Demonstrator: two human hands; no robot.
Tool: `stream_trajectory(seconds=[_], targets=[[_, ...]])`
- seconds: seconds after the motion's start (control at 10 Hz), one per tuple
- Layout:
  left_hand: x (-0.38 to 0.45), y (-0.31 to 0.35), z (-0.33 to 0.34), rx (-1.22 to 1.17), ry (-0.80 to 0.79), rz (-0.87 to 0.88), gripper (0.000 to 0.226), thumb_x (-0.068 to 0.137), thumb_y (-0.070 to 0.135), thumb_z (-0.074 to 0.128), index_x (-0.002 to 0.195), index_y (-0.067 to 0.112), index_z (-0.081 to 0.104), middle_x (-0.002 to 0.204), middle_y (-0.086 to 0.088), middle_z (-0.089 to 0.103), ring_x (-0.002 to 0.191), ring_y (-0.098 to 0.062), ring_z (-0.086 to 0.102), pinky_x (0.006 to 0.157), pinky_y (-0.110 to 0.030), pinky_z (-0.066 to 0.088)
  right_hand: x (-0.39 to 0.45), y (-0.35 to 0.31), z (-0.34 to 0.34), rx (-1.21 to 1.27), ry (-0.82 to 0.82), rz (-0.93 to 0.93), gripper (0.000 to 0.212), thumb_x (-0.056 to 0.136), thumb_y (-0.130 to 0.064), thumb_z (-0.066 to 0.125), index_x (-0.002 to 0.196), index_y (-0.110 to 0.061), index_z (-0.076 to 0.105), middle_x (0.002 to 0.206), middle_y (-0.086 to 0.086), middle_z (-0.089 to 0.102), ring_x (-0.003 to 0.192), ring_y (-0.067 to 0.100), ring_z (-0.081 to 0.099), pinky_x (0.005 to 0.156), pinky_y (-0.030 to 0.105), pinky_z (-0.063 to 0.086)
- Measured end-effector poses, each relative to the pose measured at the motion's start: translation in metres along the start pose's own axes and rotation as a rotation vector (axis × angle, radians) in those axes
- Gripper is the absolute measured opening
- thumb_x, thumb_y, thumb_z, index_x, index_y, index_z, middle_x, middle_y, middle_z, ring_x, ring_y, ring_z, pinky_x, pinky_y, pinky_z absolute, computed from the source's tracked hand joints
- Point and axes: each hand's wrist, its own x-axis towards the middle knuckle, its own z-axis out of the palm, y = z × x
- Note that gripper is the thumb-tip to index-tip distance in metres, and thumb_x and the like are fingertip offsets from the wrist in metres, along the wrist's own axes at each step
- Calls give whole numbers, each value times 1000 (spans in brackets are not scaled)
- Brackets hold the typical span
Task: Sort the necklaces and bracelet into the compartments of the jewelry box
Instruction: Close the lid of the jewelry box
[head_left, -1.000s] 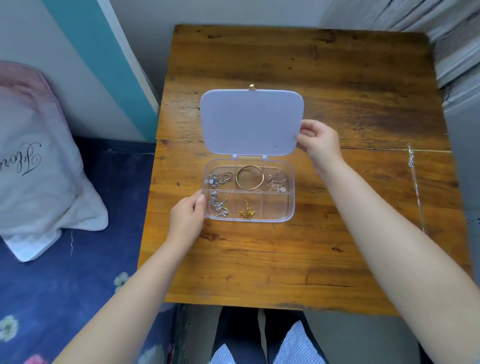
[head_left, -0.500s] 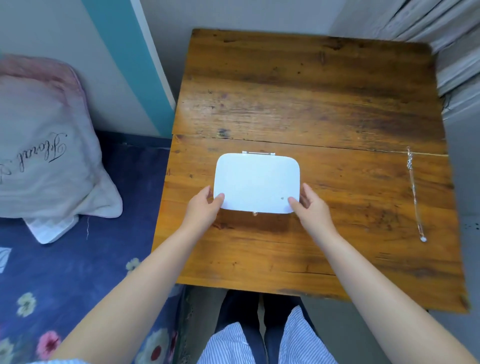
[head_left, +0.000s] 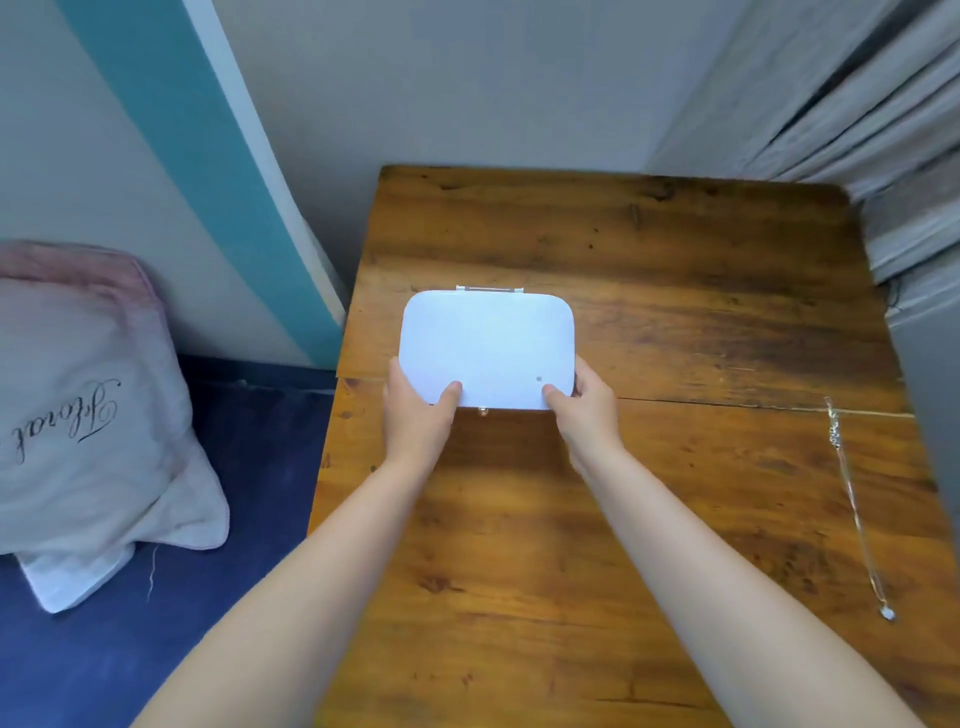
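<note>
The jewelry box (head_left: 488, 348), open a second ago with its compartments showing, now lies with its lid down as the left hand (head_left: 418, 415) and right hand (head_left: 584, 410) both clasp its near corners, thumbs on top.

Matt white plastic jewelry box (head_left: 488, 348) on a glossy, knotty wooden table (head_left: 675, 291); thin shiny metal necklace (head_left: 852, 499).

Two bare forearms w/ no sleeves, watch or rings visible; left hand (head_left: 415, 415) & right hand (head_left: 584, 410) bare, short unpainted nails.
</note>
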Motion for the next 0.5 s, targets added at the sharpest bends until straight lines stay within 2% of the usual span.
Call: stream_trajectory(seconds=[0.2,0.3,0.4,0.5], targets=[[79,27,7,111,56,7,53,83,23,66,126,11,37,130,-11,49,119,-28,47,92,-34,45,72,-26,22,6,-36,10,33,84,2,49,114,-10,57,100,0,59,92,19,53,77,26,40],[96,22,9,149,45,1,54,82,23,66,127,10,37,131,-10,50,120,-28,47,86,-30,42,84,-22,29,-15,-58,26,32,84,1,50,113,-11,57,101,1,60,95,23,55,79,29,42],[96,17,6,153,11,-5,53,86,26,62,129,10,36,134,-11,48,121,-27,47,83,-28,40,82,-18,30,-104,-111,14,34,86,-3,51,118,-12,54,117,9,62,108,27,55,80,28,41],[88,6,6,101,38,-28,54,97,32,39,142,11,19,150,-10,31,136,-27,31,105,-34,34,83,-26,24,-197,-54,-11,40,89,-12,51,128,-9,44,133,11,52,122,29,47,91,32,41]])
